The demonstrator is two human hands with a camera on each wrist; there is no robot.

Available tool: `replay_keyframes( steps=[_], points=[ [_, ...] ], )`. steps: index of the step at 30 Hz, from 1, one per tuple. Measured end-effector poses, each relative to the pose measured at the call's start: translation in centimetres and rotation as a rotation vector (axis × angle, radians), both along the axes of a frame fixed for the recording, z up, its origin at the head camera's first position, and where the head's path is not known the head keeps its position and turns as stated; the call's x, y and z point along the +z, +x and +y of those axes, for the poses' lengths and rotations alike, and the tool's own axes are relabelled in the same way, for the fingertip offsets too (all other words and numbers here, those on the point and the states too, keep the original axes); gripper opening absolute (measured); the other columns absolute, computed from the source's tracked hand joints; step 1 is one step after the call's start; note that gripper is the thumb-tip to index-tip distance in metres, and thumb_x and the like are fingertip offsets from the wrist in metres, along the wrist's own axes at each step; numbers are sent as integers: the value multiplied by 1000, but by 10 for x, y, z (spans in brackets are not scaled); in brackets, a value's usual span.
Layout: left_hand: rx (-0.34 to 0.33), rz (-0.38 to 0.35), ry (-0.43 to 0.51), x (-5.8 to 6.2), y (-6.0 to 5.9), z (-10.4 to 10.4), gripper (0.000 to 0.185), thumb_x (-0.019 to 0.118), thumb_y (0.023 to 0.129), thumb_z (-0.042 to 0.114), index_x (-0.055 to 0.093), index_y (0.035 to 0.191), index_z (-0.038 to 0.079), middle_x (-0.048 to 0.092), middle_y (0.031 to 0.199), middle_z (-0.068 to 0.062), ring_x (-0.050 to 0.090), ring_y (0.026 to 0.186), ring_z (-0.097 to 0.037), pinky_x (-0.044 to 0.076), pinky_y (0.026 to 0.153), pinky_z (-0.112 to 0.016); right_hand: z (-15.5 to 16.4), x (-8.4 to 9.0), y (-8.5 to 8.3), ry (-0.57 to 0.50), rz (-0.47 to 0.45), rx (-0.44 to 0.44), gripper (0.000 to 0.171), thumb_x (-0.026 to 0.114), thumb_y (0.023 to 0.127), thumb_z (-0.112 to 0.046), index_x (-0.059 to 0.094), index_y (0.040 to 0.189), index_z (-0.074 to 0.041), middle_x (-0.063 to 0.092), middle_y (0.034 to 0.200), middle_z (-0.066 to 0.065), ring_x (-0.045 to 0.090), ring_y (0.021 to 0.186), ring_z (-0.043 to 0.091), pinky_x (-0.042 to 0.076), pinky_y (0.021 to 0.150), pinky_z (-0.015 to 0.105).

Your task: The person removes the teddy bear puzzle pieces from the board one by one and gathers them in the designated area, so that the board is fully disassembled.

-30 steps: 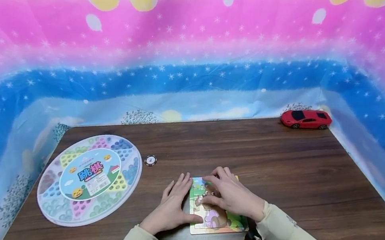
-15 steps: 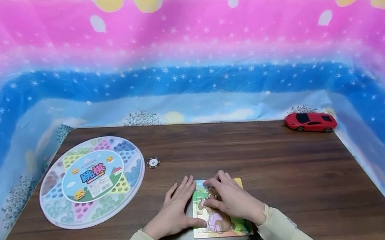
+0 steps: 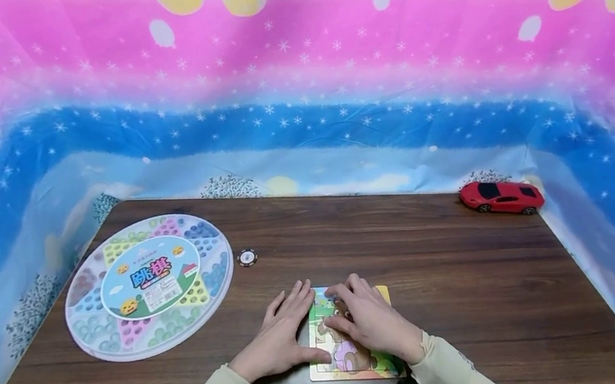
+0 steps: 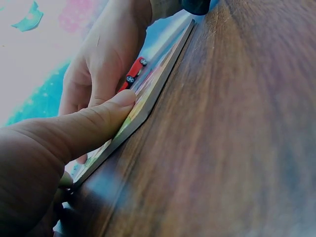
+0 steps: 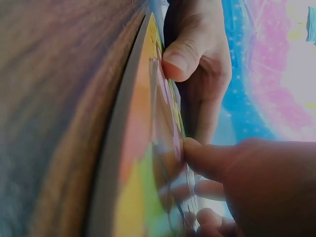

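A jigsaw puzzle [image 3: 341,354] with a cartoon bear picture lies flat on the table, in front of the person. The left hand [image 3: 276,340] rests along its left side, its thumb [image 4: 111,108] on the picture face and the other fingers stretched toward the upper left corner. Over the upper right part is the right hand [image 3: 378,321]. Its thumb [image 5: 200,155] and bent fingertips touch the puzzle's surface, with thumb and index finger apart. No raised piece shows between them. The right hand hides part of the bear and the board's right side.
A round Chinese checkers set [image 3: 149,288] lies on the left of the wooden table [image 3: 437,265]. Beside it is a small poker chip [image 3: 247,257]. A red toy car [image 3: 501,197] stands at the back right corner. A patterned cloth [image 3: 299,122] surrounds the table's back and sides.
The whole head view has shifted slightly. Both hands keep nearly the same place on the puzzle, with the right hand's fingertips still touching its upper part.
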State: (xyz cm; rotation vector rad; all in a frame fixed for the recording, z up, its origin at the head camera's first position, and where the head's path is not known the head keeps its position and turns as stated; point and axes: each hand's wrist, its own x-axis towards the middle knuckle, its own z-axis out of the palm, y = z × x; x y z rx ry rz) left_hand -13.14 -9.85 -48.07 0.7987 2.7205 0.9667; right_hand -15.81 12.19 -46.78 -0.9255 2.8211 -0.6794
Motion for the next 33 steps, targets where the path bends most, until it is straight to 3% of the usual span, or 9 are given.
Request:
replay_keyframes(
  steps=[33],
  points=[
    [4, 14, -21, 2, 2, 1, 114, 74, 73, 63, 24, 153, -1, 16, 160, -16, 8, 148, -27, 4, 116, -51, 0, 2, 0, 2, 14, -1, 44, 61, 95, -43, 57, 131, -18, 43, 89, -6, 36, 73, 12, 34, 64, 26]
  ],
)
